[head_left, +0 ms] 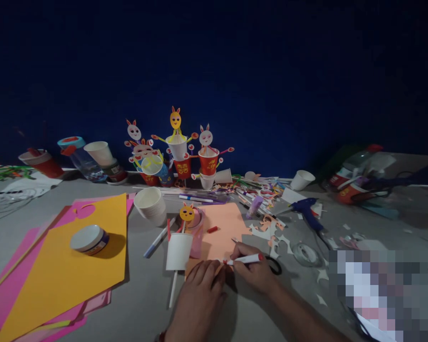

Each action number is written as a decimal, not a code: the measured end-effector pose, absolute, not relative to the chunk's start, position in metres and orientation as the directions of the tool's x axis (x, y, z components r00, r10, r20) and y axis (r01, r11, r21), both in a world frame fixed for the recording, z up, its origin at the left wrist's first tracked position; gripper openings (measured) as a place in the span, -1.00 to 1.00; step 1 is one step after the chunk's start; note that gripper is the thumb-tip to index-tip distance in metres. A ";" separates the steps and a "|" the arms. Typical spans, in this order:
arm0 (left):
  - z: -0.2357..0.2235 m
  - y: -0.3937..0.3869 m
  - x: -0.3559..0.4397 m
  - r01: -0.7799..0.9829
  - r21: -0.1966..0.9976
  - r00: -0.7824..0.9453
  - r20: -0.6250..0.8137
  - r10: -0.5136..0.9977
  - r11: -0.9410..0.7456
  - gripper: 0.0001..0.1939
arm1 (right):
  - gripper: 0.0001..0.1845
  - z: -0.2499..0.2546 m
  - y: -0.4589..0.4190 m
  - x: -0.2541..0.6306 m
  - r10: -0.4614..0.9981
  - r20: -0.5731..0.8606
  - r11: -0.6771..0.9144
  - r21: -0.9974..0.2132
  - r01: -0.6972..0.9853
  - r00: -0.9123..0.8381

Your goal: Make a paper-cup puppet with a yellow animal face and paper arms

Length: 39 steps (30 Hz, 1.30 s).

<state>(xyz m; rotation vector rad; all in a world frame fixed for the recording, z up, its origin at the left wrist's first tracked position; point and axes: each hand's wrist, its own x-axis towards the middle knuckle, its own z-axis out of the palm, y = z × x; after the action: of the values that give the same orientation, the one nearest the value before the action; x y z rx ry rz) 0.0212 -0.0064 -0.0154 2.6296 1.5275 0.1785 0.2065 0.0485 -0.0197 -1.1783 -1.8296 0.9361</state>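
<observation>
My right hand [253, 270] grips a white marker with a red end [248, 259], its tip low over the sheet of orange paper [224, 223]. My left hand [204, 280] lies with fingers stretched over the paper's near edge, beside a small pale bit with a red mark [224, 261]; most of that bit is hidden. Just left of the hands is a white paper cup figure [179, 251] with an orange animal head and a white stick below. A red marker cap [212, 229] rests on the orange sheet. Black-handled scissors [274, 266] lie partly beneath my right hand.
Yellow card [103, 209] and pink sheets carry a white-lidded jar [89, 239] at left. Stacked paper cups [150, 205] stand nearby, with finished cup figures [182, 166] behind. Rightward lie a glue gun [308, 212], a tape roll [306, 254], a glue stick [255, 207] and paper scraps.
</observation>
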 end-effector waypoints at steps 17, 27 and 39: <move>-0.015 -0.007 0.021 0.855 0.181 0.487 0.041 0.872 -0.486 -0.42 | -0.89 -0.027 0.049 0.209 0.938 0.218 0.309 -0.880 0.361 -0.271; -0.015 -0.006 0.021 0.856 0.168 0.491 0.031 0.870 -0.489 -0.46 | -0.88 -0.026 0.050 0.208 0.940 0.216 0.306 -0.877 0.370 -0.265; -0.019 -0.007 0.020 0.851 0.150 0.501 0.063 0.863 -0.504 -0.43 | -0.87 -0.026 0.049 0.208 0.934 0.238 0.325 -0.878 0.353 -0.269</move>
<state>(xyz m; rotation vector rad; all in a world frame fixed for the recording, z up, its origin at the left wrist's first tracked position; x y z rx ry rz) 0.0200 -0.0067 -0.0193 2.6343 1.5093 0.1974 0.2081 0.0493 -0.0256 -1.1476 -1.7931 0.9186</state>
